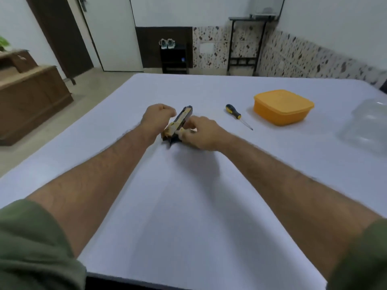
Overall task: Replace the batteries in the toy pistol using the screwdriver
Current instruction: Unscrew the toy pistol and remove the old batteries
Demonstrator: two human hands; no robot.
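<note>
Toy pistol: pinched by right hand, left hand curled alongside; screwdriver lying unused; battery stage indeterminate.

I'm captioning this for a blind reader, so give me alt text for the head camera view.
Two bare hands hold a black and yellow toy pistol on a white table, the left hand at its side, the right hand pinching near the grip. A screwdriver lies untouched to the right, beside a closed orange container.
</note>
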